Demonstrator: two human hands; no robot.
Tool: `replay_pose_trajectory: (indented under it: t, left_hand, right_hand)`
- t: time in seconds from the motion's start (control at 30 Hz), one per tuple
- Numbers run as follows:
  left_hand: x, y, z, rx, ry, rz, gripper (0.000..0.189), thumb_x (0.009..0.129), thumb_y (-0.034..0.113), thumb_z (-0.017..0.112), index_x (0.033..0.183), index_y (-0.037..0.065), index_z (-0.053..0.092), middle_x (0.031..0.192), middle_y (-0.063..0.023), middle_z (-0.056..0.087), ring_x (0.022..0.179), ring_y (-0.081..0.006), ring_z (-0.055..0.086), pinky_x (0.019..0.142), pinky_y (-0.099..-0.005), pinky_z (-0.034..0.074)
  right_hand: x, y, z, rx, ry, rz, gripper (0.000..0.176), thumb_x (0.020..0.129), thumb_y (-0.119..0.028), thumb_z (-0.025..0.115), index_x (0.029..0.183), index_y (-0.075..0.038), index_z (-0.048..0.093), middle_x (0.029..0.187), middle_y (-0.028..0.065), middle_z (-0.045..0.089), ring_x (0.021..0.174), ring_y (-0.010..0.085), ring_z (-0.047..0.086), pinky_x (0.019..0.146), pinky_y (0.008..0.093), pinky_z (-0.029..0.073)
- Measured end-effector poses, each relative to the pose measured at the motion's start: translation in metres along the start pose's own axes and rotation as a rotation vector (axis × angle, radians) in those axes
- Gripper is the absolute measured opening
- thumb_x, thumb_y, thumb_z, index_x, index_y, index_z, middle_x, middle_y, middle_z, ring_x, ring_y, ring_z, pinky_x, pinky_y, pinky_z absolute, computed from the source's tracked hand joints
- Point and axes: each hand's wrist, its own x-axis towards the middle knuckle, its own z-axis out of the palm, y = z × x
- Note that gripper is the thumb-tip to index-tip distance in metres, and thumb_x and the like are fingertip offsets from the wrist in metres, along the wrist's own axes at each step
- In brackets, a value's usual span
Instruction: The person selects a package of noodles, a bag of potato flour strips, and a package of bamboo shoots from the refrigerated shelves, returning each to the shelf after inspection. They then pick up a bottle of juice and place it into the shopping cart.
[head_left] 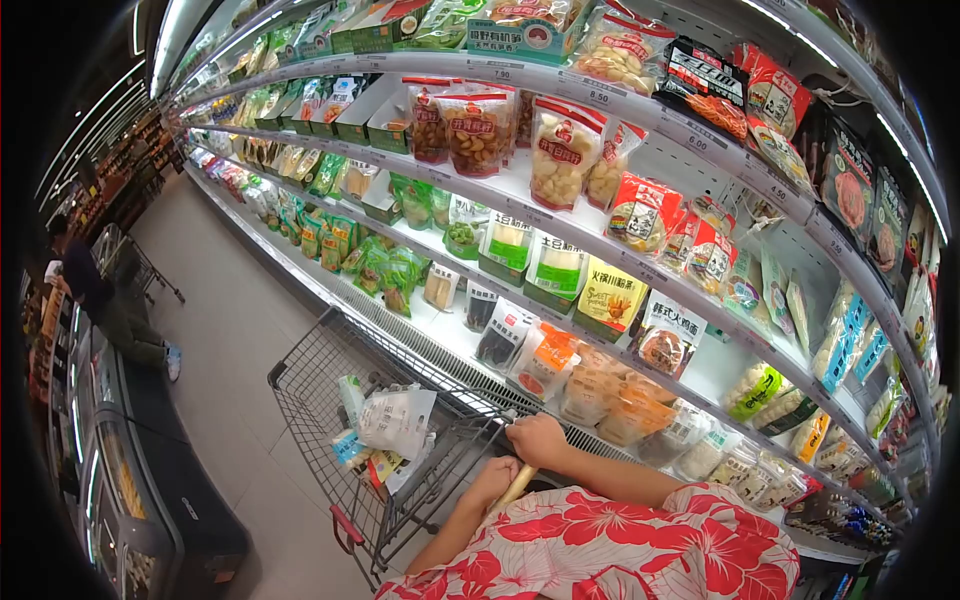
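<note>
Open chilled shelving (598,97) runs along the right side from near to far, several tiers deep. It is packed with bagged mushrooms, boxed tofu, greens and tubs, with price strips on every rail. A row of freezer chests (150,480) stands on the left, and another person (100,300) stands far back beside them. The floor between is pale.

The wire shopping cart (320,370) sits near centre, close alongside the lowest shelf and nosed down the aisle. It carries little: a white plastic bag (397,420) and a few small packets against its near wall.

I judge the cart stiff and rattly but easy to roll with this light load. It should steer from the rear, and I expect it to swing wide if pushed from one side only. The place to hold is the handle (517,487), a tan bar across the near end.

The right hand (537,440) is at the shelf-side end of the bar, fingers curled down and closed over it. The left hand (492,480) is just beside it on the aisle side, wrapped round the bar with knuckles up. A short stretch of bar shows between the two hands. Neither hand shows any gap; both grips look firm.
</note>
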Motion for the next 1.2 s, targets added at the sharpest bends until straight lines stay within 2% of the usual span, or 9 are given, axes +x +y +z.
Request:
replay_pose_trajectory:
  t: [0.23,0.63,0.77,0.83,0.9,1.0,1.1,1.17,1.2]
  left_hand:
    - [0.008,0.007,-0.054,0.169,0.069,0.131,0.023,0.082,-0.001,0.043,0.062,0.007,0.051,0.058,-0.0007,0.052,0.055,-0.0101,0.047,0.049,-0.0274,0.037]
    - [0.01,0.044,-0.09,0.137,0.063,0.082,0.024,0.083,-0.004,0.042,0.063,0.009,0.046,0.064,0.0002,0.05,0.055,-0.009,0.042,0.049,-0.0251,0.034]
    - [0.011,0.045,-0.096,0.208,0.08,0.037,0.024,0.083,-0.003,0.041,0.063,0.009,0.046,0.062,0.0005,0.049,0.055,-0.0092,0.043,0.049,-0.0254,0.034]
    - [0.018,0.035,-0.102,0.249,0.059,0.06,0.024,0.082,-0.003,0.041,0.062,0.009,0.048,0.061,0.0006,0.049,0.055,-0.0095,0.044,0.049,-0.0258,0.033]
    - [0.014,0.045,-0.1,0.31,0.063,-0.046,0.025,0.083,-0.003,0.041,0.062,0.009,0.049,0.061,0.0001,0.049,0.055,-0.0098,0.044,0.049,-0.0257,0.033]
    - [0.016,0.045,-0.093,0.351,0.101,-0.035,0.025,0.085,0.003,0.042,0.063,0.008,0.05,0.062,-0.0009,0.051,0.059,-0.0099,0.046,0.053,-0.027,0.037]
    - [0.021,0.021,-0.087,0.195,0.183,0.12,0.024,0.086,0.009,0.046,0.064,0.007,0.054,0.067,-0.0008,0.054,0.064,-0.009,0.048,0.058,-0.0288,0.039]
    - [0.014,0.007,-0.082,-0.245,0.146,0.723,0.022,0.087,0.009,0.047,0.073,0.005,0.063,0.072,-0.0043,0.06,0.065,-0.0121,0.052,0.057,-0.0304,0.042]
    - [0.022,0.006,-0.091,-0.24,0.144,0.72,0.022,0.087,0.009,0.047,0.073,0.005,0.063,0.072,-0.0043,0.06,0.065,-0.0121,0.052,0.057,-0.0304,0.042]
  right_hand:
    - [0.041,-0.023,0.01,0.072,0.02,0.079,0.014,0.08,-0.021,0.057,0.076,-0.009,0.062,0.073,0.0074,0.064,0.073,0.0277,0.064,0.068,0.041,0.048]
    - [0.084,-0.024,0.022,0.09,0.08,0.06,0.009,0.077,-0.019,0.059,0.08,-0.012,0.064,0.078,0.0065,0.064,0.073,0.0256,0.065,0.067,0.0397,0.047]
    - [0.082,-0.018,0.024,0.149,0.259,0.012,0.009,0.076,-0.018,0.06,0.081,-0.012,0.064,0.077,0.0047,0.062,0.074,0.0245,0.062,0.069,0.0374,0.045]
    - [0.074,-0.015,0.021,0.247,0.523,-0.09,0.014,0.075,-0.015,0.062,0.089,-0.013,0.064,0.073,0.0023,0.057,0.071,0.0231,0.058,0.068,0.0367,0.045]
    - [0.062,-0.011,0.018,0.219,0.541,-0.134,0.032,0.076,-0.015,0.061,0.108,-0.012,0.062,0.08,0.0032,0.058,0.079,0.0218,0.058,0.072,0.036,0.044]
    - [0.053,-0.022,0.024,0.166,0.499,-0.136,0.036,0.082,-0.018,0.058,0.116,-0.008,0.058,0.087,0.0084,0.059,0.086,0.026,0.059,0.079,0.038,0.045]
    - [0.047,-0.061,0.012,0.544,0.117,-0.273,0.043,0.091,-0.025,0.051,0.127,0.0,0.05,0.102,0.019,0.059,0.1,0.0352,0.057,0.089,0.0459,0.044]
    - [0.046,-0.096,0.003,0.626,-0.11,-0.451,0.044,0.094,-0.029,0.047,0.128,-0.001,0.05,0.117,0.0212,0.057,0.112,0.0354,0.053,0.097,0.0452,0.04]
    - [0.045,-0.114,0.01,0.668,-0.232,-0.518,0.044,0.095,-0.031,0.045,0.128,-0.002,0.05,0.123,0.021,0.055,0.117,0.0355,0.05,0.101,0.0469,0.038]
